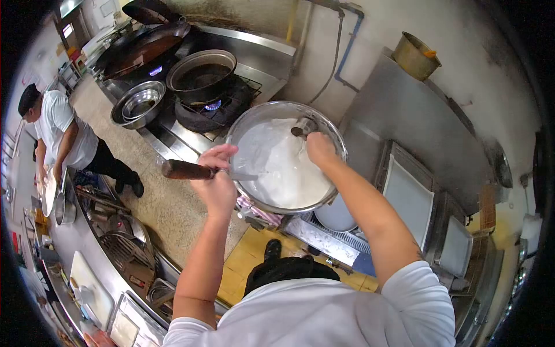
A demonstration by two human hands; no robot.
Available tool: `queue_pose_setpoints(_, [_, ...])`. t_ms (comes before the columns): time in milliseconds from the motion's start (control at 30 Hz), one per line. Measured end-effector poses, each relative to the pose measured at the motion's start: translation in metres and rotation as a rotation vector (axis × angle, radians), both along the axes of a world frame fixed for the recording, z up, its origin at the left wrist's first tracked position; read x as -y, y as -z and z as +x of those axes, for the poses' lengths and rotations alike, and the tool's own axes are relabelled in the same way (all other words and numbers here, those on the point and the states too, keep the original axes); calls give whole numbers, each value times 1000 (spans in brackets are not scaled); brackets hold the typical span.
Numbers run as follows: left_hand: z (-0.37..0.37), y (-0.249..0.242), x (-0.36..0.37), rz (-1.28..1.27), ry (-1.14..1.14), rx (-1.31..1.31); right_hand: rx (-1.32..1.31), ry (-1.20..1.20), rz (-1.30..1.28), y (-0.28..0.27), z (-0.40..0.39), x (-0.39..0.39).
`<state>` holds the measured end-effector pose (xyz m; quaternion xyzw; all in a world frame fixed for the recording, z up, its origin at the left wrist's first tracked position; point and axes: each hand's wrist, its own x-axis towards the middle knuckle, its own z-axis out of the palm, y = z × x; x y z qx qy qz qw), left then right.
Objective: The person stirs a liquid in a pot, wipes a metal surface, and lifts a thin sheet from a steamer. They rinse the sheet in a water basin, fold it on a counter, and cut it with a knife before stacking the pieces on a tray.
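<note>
A wide metal bowl (pixel 234 136) of white, creamy mixture (pixel 283 168) is in front of me. My left hand (pixel 217 188) is at its left rim, closed around a tool with a brown wooden handle (pixel 184 169). The handle sticks out to the left, and a flat metal part reaches over the bowl. Inside the right side of the bowl, my right hand (pixel 321 149) is closed on a small metal tool (pixel 306 124) with a dark round end. Its kind I cannot tell.
Behind the bowl, a black pot (pixel 201 78) sits over a lit burner, near a large wok (pixel 144 49) and stacked metal bowls (pixel 139 104). Metal trays (pixel 407 194) lie at right. A co-worker (pixel 69 133) stands at the left counter (pixel 87 243). A brass-coloured pot (pixel 415 56) rests high at right.
</note>
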<state>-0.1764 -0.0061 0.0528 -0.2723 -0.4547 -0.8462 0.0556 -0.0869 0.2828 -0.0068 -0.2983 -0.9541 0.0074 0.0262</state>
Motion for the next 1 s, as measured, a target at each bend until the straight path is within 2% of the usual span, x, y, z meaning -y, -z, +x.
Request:
queue_pose_setpoints(100, [16,0,-1,-102,-24,-35,13,-105,9,-2,4,12])
queue_pose_setpoints(267, [21,9,-7,-133,-10,-127,38,-12,-247,28,-9,20])
queue_pose_setpoints(333, [23,9,-7,-209,-40,-161,89,11,-378,18,-9,30])
queue_pose_setpoints(433, [22,22,-10,-237,-55,-136,127,-98,-374,10,-6,34])
queue_pose_setpoints(533, [25,32,-4,-326,-42,-15,191,107,-627,9,-6,26])
queue_pose_setpoints(600, [25,39,0,-377,-90,-75,131,-54,-670,5,10,14])
queue_pose_setpoints(667, [24,52,8,-455,-105,-117,48,-46,-793,-10,26,13])
queue_pose_setpoints(767, [39,45,17,-655,-270,-253,-116,176,-1041,-71,55,25])
queue_pose_setpoints(800, [39,57,20,-630,-291,-288,-170,224,-1096,-82,64,23])
queue_pose_setpoints(900, [71,57,34,-665,-292,-73,-221,244,-1158,-120,100,17])
queue_pose_setpoints(967, [91,102,58,-813,-311,13,-196,196,-1182,-136,129,2])
queue_pose_setpoints(1000, [104,113,62,-739,-247,-27,-211,192,-1187,-139,144,-5])
